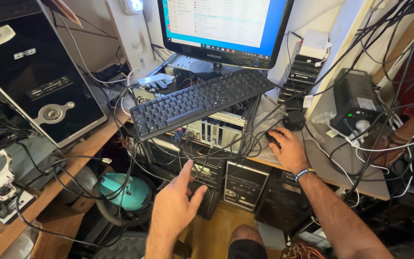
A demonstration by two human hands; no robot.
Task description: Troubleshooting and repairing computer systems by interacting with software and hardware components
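My right hand point(288, 149) rests on a black mouse point(272, 139) at the desk's edge, fingers curled over it; a blue band sits on that wrist. My left hand point(176, 201) hangs in the air below the desk, fingers apart, holding nothing, close to the tangle of black cables point(188, 158) in front of an open computer case point(212, 127). A black keyboard point(200, 100) lies tilted on top of that case. Above it a monitor point(224, 26) is lit.
A black tower case point(39, 72) leans at the left on a wooden shelf point(49, 192). A stack of black drives point(300, 79) and a black power unit point(355, 103) stand on the right. Below are more tower cases point(243, 184) and a teal round object point(123, 192). Cables run everywhere.
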